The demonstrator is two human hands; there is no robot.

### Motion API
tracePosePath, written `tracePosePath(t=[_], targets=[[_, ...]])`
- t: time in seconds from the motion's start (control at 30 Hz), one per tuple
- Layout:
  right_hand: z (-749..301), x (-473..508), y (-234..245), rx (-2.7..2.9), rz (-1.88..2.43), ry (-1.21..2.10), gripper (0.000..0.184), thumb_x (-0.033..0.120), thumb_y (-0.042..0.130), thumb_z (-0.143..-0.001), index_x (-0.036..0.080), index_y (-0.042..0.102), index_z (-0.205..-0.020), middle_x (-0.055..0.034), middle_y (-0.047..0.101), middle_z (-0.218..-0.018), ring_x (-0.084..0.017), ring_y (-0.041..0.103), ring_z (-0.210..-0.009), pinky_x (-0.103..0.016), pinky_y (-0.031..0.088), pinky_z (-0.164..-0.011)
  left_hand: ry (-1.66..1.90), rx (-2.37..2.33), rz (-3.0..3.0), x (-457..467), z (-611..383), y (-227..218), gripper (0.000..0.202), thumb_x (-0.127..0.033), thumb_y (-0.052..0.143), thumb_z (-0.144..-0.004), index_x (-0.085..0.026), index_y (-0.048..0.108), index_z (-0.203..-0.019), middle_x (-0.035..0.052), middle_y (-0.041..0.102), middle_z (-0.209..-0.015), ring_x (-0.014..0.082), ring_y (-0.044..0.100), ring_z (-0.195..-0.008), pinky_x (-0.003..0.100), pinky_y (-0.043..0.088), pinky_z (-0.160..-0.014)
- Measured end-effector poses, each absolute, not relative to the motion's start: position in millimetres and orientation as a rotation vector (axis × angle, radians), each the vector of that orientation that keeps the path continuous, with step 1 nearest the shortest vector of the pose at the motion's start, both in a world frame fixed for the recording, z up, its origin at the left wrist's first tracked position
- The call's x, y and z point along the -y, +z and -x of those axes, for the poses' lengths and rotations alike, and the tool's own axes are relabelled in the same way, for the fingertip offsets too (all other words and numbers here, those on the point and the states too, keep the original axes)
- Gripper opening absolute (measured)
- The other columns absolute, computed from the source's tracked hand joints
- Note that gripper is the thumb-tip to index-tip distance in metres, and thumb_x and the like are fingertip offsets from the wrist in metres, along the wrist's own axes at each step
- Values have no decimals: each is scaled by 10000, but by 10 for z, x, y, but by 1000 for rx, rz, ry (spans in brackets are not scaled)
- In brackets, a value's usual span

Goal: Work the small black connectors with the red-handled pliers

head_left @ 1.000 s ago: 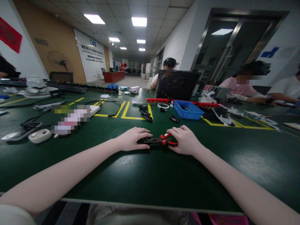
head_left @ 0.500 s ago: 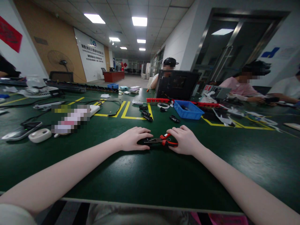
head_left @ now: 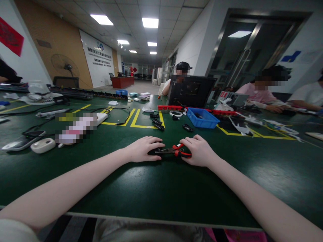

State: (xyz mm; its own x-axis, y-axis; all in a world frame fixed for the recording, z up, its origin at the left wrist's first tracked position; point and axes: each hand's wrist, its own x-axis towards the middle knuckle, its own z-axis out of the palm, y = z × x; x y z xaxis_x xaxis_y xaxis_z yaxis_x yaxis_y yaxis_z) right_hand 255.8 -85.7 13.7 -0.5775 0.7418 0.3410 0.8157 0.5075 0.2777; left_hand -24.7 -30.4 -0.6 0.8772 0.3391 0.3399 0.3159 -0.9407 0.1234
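Note:
My right hand (head_left: 199,151) is closed around the red and black handles of a pair of long-nose pliers (head_left: 177,151). The jaws point left and reach a small black part (head_left: 154,152), which my left hand (head_left: 145,149) pinches between thumb and fingers. My fingers cover much of that part, so its exact kind does not show, nor whether the jaws clamp it. Both hands are low over the green table (head_left: 156,195). Beyond them lie a small black piece (head_left: 188,127) and several similar black pieces (head_left: 158,125).
A blue bin (head_left: 203,118) stands behind my right hand, with a white cable coil (head_left: 176,114) left of it. To the left are a white round-cornered object (head_left: 43,146) and a power strip (head_left: 102,118). A black monitor-like panel (head_left: 191,90) and co-workers are across the table.
My hands, the pliers and the black part keep practically the same position. At the right, the co-worker in pink has shifted their head and hands slightly.

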Motion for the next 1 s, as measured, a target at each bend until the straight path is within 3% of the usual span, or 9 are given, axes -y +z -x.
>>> tracePosePath(t=[1.0], targets=[[-2606, 836, 152, 2554, 1404, -619, 409, 439, 602, -761, 145, 595, -1045, -101, 691, -941, -225, 629, -793, -360, 348, -777, 571, -626, -2885, 297, 255, -36, 489, -432, 611, -879, -219, 542, -1314, 119, 516, -1369, 286, 540, -1183, 444, 430, -1015]])
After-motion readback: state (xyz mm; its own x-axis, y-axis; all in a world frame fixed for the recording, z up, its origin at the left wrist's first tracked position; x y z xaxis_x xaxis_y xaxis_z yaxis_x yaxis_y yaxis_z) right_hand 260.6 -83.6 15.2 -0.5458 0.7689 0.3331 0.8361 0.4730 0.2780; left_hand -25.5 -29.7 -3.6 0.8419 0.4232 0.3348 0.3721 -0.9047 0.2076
